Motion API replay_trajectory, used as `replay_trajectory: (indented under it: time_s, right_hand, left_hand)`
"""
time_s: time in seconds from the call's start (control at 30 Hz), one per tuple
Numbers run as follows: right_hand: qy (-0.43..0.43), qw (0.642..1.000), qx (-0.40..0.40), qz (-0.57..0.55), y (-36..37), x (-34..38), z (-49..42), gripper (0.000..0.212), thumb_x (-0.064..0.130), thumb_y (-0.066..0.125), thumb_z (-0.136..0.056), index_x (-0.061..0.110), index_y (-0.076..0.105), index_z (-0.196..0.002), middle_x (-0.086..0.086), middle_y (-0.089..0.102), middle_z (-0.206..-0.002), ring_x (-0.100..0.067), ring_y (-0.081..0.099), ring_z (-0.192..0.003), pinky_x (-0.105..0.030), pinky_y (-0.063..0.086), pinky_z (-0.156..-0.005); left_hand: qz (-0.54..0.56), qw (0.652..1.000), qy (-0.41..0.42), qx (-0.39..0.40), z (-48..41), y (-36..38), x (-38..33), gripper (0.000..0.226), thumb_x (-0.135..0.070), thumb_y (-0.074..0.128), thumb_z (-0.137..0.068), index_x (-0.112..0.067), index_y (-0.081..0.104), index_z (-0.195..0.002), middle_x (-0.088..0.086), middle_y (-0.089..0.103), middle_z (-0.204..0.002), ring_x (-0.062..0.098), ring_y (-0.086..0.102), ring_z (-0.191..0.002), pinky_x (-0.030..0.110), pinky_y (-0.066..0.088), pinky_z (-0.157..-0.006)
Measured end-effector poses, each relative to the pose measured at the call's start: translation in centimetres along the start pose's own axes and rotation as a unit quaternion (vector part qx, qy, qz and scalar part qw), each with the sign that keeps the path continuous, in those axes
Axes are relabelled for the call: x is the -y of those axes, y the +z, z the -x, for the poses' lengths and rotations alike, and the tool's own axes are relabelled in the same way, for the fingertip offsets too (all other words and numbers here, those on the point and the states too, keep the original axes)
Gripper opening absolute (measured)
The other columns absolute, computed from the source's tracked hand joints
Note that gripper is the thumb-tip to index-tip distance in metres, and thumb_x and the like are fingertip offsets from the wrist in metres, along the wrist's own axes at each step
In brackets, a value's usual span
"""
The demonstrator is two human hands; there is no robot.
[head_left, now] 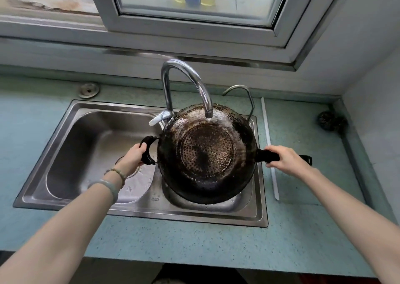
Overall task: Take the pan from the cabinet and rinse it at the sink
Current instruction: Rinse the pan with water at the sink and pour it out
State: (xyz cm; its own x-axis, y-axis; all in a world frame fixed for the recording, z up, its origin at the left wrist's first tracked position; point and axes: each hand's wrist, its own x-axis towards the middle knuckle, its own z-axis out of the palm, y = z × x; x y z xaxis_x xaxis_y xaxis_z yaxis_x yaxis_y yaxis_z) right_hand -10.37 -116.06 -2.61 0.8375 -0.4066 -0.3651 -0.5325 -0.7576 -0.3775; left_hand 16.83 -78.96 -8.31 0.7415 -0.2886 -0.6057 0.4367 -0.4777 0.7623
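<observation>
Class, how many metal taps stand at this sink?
2. A tall chrome gooseneck tap arches over the blackened round pan; a thinner curved steel tap stands right of it.

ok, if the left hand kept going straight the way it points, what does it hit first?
The left hand grips the loop handle, so the wall of the pan just beyond would likely come first. Past that lies the faucet lever, though depth is unclear.
</observation>
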Motion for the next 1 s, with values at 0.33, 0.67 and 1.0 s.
replay_trajectory:
  time_s: [0.33,0.67,1.0]
  right_hand:
    - [0.011,0.999,0.039,-0.006,1.4,-0.6,-1.1,0.044,0.014,0.076,-0.075,0.016,0.058,-0.114,0.001,0.061,-0.099,-0.018,0.057,-0.096,-0.026,0.037,-0.078]
    - [0.043,0.996,0.077,0.024,-1.2,-0.8,-1.4,0.052,0.019,0.075,-0.078,0.021,0.055,-0.126,-0.006,0.064,-0.115,-0.021,0.056,-0.103,-0.028,0.042,-0.083]
    - [0.004,0.997,0.026,0.075,-2.0,-0.7,-1.4,0.039,0.024,0.074,-0.077,0.029,0.057,-0.112,0.003,0.063,-0.101,-0.018,0.057,-0.095,-0.037,0.049,-0.079]
  left_hand:
    - [-0.08,0.995,0.051,-0.013,0.6,-1.2,-2.1,0.029,-0.031,0.039,-0.099,-0.008,0.051,-0.087,0.008,0.053,-0.067,0.02,0.052,-0.056,0.029,0.041,-0.056]
    - [-0.087,0.996,-0.001,-0.014,-0.2,-0.2,-1.2,0.035,-0.03,0.038,-0.1,-0.009,0.046,-0.074,0.002,0.04,-0.05,0.014,0.032,-0.04,0.023,0.022,-0.043]
    - [-0.008,1.0,0.006,-0.029,-2.0,0.2,1.0,0.027,-0.029,0.041,-0.099,-0.005,0.051,-0.099,0.01,0.048,-0.07,0.023,0.044,-0.06,0.035,0.04,-0.065]
